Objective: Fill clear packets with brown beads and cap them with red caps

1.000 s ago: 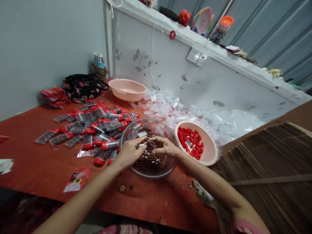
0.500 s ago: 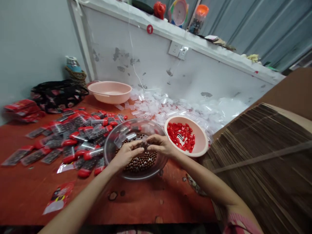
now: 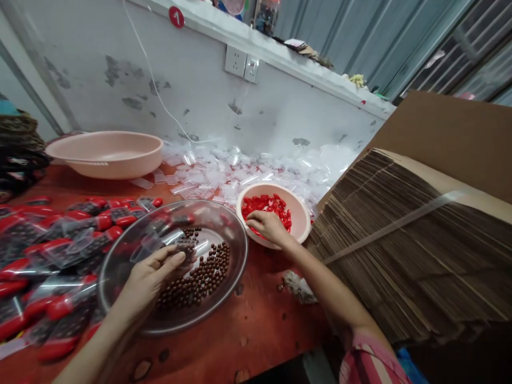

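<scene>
Red-capped packs (image 3: 60, 250) lie left of the clear bowl (image 3: 245, 253). Above that bowl, your left hand (image 3: 150, 280) clamps a clear pack (image 3: 185, 247). Right of it, your right hand (image 3: 267, 226) reaches red caps (image 3: 282, 207) in a basin (image 3: 301, 220); fingertip closure indeterminable.

A white numeral "1" is legible on a round red sticker (image 3: 176, 17), which is affixed to the white-covered front edge of the shelf (image 3: 212, 29) above the wall. Pale lettering on the side of the large pink oval plastic basin (image 3: 116, 154) is too small to read.
</scene>
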Motion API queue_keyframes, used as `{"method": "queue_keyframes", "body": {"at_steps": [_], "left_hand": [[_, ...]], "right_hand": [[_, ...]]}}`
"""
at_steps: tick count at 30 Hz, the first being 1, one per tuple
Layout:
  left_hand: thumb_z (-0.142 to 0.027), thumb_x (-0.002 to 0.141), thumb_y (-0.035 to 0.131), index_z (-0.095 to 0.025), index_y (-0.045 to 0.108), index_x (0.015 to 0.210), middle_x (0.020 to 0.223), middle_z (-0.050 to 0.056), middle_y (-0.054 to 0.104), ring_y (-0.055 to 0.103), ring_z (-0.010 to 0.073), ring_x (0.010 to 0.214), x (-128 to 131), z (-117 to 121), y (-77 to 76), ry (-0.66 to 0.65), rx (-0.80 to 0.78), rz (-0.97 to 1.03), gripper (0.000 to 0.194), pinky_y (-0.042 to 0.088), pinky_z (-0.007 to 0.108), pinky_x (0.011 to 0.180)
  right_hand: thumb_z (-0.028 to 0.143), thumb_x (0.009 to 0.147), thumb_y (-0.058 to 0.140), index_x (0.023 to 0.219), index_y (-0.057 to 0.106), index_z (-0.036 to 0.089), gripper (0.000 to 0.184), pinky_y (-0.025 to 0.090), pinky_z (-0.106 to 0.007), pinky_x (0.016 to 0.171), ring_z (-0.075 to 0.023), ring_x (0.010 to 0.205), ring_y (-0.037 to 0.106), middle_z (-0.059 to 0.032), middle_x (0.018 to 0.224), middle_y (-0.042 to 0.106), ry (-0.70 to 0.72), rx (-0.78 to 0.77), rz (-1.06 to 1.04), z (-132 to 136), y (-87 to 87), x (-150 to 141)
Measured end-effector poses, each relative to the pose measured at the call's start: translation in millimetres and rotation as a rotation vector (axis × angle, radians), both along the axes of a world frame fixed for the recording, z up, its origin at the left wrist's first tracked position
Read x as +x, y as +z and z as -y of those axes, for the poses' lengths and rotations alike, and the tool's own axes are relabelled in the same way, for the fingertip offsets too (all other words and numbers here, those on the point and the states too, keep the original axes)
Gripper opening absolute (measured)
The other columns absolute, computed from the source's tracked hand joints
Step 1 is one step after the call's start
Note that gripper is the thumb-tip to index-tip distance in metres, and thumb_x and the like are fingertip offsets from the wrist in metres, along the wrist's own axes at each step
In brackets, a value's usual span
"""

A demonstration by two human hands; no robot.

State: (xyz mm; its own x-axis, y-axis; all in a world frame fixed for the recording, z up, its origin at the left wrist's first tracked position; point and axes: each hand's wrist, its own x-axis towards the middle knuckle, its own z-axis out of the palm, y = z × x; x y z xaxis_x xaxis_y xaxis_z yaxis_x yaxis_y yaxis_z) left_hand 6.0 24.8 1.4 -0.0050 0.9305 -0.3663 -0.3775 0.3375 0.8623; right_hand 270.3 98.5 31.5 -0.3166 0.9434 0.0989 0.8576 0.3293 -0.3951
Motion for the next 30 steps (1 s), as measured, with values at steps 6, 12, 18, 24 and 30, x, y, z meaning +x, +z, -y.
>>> {"method": "queue_keyframes", "body": {"at_steps": [6,12,18,24,30], "left_hand": [[-0.03,0.049,0.081,-0.02,0.065,0.09,0.088,0.001,0.071,0.067,0.0171,0.075,0,2,0.8,-0.007,-0.072,-0.058,0.046,0.055,0.017,0.062],[-0.033,0.054,0.078,-0.017,0.063,0.095,0.096,0.005,0.069,0.066,0.02,0.082,-4,2,-6.2,-0.003,-0.028,-0.11,0.047,0.055,0.022,0.067],[-0.036,0.058,0.074,-0.016,0.062,0.097,0.099,0.007,0.068,0.066,0.0203,0.081,-5,3,-7.6,-0.043,0.066,-0.125,0.045,0.055,0.025,0.069],[-0.036,0.064,0.071,-0.016,0.063,0.097,0.103,0.008,0.066,0.063,0.0246,0.09,-3,5,-1.5,-0.103,0.147,-0.049,0.039,0.054,0.032,0.075],[-0.034,0.069,0.067,-0.015,0.064,0.096,0.13,0.01,0.049,0.053,0.0284,0.108,0,10,10.6,-0.118,0.251,0.073,0.033,0.053,0.033,0.079]], "right_hand": [[0.014,0.084,0.045,0.085,0.065,0.012,0.02,0.04,-0.028,0.075,-0.0203,0.088,0.058,-0.0126,0.091,0.064,-0.267,-0.119,0.351,-68,-11.6,53],[0.031,0.086,0.05,0.106,0.054,0.012,0.028,0.045,-0.038,0.081,-0.0184,0.094,0.055,-0.0088,0.106,0.056,-0.324,-0.16,0.288,-85,-28.6,51],[0.03,0.085,0.051,0.101,0.056,0.013,0.024,0.047,-0.035,0.078,-0.0167,0.089,0.057,-0.007,0.1,0.058,-0.32,-0.129,0.016,-80,-27.2,62],[0.025,0.082,0.048,0.107,0.053,0.012,0.028,0.048,-0.026,0.072,-0.0135,0.08,0.06,-0.0074,0.098,0.062,-0.213,-0.123,-0.449,-44,-14.1,59],[0.028,0.072,0.065,0.095,0.061,0.018,0.026,0.047,-0.027,0.071,-0.0106,0.07,0.058,-0.0021,0.084,0.063,0.124,-0.532,-1.055,18,-0.8,-11]]}}
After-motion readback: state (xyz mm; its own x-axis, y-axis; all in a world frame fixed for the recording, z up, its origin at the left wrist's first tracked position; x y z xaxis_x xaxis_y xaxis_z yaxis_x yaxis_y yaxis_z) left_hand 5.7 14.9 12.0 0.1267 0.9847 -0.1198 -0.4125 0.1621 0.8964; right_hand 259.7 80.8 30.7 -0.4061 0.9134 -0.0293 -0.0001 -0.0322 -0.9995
